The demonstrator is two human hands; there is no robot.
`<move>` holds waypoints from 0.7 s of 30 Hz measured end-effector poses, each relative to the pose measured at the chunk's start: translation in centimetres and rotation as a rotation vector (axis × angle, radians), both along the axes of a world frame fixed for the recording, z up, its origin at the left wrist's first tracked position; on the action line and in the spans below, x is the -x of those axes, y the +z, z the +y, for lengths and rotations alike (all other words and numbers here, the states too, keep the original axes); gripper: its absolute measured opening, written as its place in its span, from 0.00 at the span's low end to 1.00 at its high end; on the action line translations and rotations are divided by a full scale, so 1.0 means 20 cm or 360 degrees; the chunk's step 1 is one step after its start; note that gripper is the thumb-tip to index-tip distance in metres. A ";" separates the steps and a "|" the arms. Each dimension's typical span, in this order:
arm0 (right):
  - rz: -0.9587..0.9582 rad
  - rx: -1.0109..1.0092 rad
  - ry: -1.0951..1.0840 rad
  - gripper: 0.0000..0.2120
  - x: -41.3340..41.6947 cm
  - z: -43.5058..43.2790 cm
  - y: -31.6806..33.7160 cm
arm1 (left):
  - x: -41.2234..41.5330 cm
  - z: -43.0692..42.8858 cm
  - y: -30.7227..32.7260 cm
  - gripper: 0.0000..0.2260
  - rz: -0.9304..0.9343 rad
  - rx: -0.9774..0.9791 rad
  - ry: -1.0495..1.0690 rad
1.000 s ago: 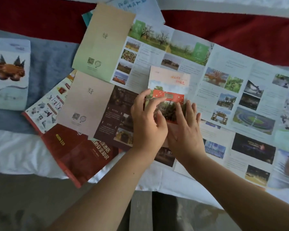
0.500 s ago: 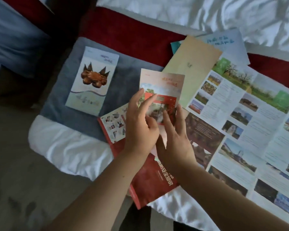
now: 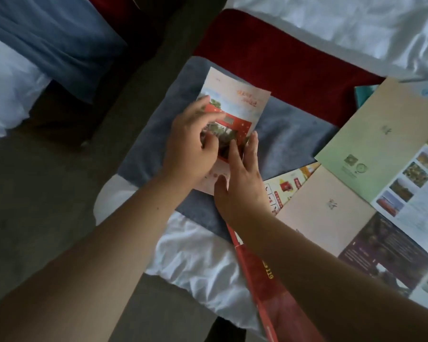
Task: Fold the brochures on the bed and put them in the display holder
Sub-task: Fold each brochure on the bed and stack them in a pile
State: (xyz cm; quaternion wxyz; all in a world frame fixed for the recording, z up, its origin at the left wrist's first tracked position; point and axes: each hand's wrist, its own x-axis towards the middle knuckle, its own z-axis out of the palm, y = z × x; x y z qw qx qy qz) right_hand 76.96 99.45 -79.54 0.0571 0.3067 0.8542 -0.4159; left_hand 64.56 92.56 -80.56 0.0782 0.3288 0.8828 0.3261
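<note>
Upper left: second bed [image 3: 8, 95], white under a blue runner [image 3: 59, 33]. Dark carpet [image 3: 47, 206] down the left and lower edge. Right: bed [image 3: 331, 25] in rumpled white, red runner [image 3: 269, 58], grey cloth [image 3: 287, 134]. Dim, soft light.

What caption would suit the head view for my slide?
Left hand and right hand steady a folded pink-and-red paper brochure on a grey cloth on the white bed.

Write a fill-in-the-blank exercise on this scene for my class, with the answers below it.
1. The folded brochure has ___ hands on it, the left hand and right hand.
2. The bed runner beyond it is ___.
3. The unfolded brochures lie to its ___.
Answers: two; red; right.
</note>
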 end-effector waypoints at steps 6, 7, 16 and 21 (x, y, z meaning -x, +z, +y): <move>-0.0075 -0.0020 0.0056 0.36 0.07 -0.03 -0.06 | 0.10 -0.02 -0.11 0.17 0.0009 0.0057 -0.0059; -0.0076 -0.0044 0.0076 0.36 0.06 -0.04 -0.07 | 0.10 -0.02 -0.12 0.17 0.0029 0.0070 -0.0078; -0.0100 -0.0550 0.0268 0.37 0.12 0.04 -0.13 | 0.08 -0.11 -0.18 0.23 0.0304 0.0346 -0.0168; -0.0218 -0.0644 0.0391 0.31 0.17 0.06 -0.17 | 0.07 -0.14 -0.23 0.25 0.0333 0.0521 -0.0099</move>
